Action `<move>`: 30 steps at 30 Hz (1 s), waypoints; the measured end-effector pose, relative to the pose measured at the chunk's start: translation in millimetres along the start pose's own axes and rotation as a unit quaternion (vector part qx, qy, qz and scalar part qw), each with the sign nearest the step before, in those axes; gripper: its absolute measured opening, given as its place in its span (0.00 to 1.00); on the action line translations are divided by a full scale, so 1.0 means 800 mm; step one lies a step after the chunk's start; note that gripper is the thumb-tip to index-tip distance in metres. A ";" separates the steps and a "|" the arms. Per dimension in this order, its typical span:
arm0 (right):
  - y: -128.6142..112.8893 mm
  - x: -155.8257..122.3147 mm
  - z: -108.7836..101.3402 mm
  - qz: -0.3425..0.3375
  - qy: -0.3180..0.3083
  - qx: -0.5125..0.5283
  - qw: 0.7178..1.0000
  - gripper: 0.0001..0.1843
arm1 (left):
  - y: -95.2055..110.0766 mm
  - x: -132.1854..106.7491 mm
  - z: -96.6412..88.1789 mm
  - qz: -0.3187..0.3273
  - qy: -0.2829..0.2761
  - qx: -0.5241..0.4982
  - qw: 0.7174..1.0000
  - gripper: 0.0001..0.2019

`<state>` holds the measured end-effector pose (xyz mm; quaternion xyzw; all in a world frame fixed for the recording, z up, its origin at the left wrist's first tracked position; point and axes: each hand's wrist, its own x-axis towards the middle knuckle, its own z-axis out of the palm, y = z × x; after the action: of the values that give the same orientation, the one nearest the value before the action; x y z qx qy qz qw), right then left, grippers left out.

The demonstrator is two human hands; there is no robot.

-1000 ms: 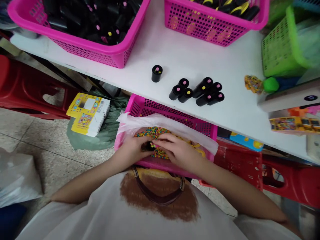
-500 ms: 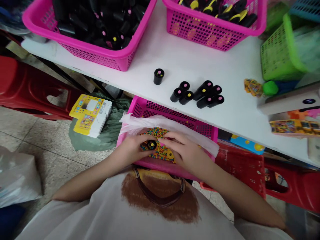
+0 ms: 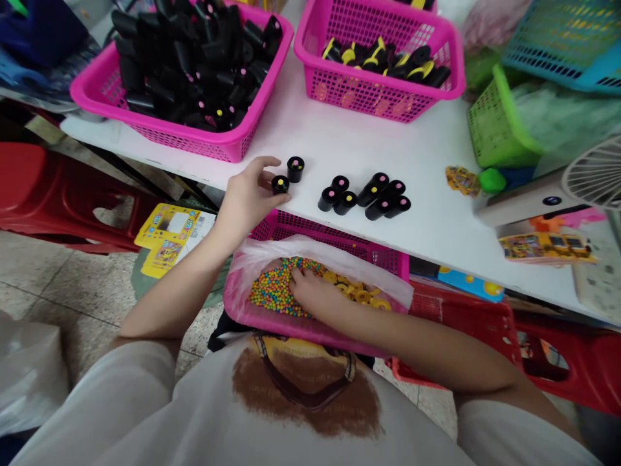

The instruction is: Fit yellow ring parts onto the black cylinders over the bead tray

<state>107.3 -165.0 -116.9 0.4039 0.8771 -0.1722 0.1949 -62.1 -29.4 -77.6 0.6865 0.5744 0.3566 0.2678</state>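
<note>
My left hand [image 3: 250,191] is closed around a black cylinder [image 3: 280,185] with a yellow dot in its end, at the table's front edge. Right beside it stands another black cylinder [image 3: 295,169] with a pink dot. Below the table edge, my right hand [image 3: 315,291] dips into small coloured balls [image 3: 272,289] in a plastic-lined pink basket [image 3: 237,314]. Its fingers are bent and bunched, and the fingertips are hidden, so what they hold does not show. Yellow ring-like pieces [image 3: 361,294] lie to the right of the balls.
Several black cylinders [image 3: 378,196] stand grouped on the white table [image 3: 272,142]. Behind are a pink basket heaped with black cylinders [image 3: 233,139] and another with black-and-yellow pieces [image 3: 359,97]. A fan [image 3: 538,194] lies at right; red stools [image 3: 63,194] flank the table.
My left hand has carried the black cylinder up from the lined basket to the table edge. My right hand has moved down and left into the coloured balls. The view has shifted.
</note>
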 end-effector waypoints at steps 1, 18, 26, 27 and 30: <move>0.001 0.001 0.001 -0.001 -0.001 0.004 1.000 0.21 | -0.002 0.002 0.004 0.004 0.000 -0.004 1.000 0.32; 0.030 0.017 0.019 -0.089 0.005 0.222 0.971 0.17 | 0.063 -0.037 0.024 0.192 -0.057 0.121 0.972 0.12; 0.053 -0.019 0.002 -0.062 0.044 0.346 0.935 0.14 | 0.006 -0.146 -0.037 0.066 -0.306 -0.007 0.950 0.07; 0.055 -0.024 0.000 -0.054 0.059 0.361 0.929 0.14 | -0.003 -0.156 -0.031 0.043 -0.300 -0.008 0.953 0.07; 0.052 -0.035 -0.007 -0.063 0.113 0.368 0.921 0.13 | -0.021 -0.173 -0.010 0.001 -0.296 -0.004 0.955 0.08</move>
<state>155.0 -154.6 -104.8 0.4075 0.7918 -0.4480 -0.0793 -90.0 -162.3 -111.1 0.7610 0.4670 0.1399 0.4279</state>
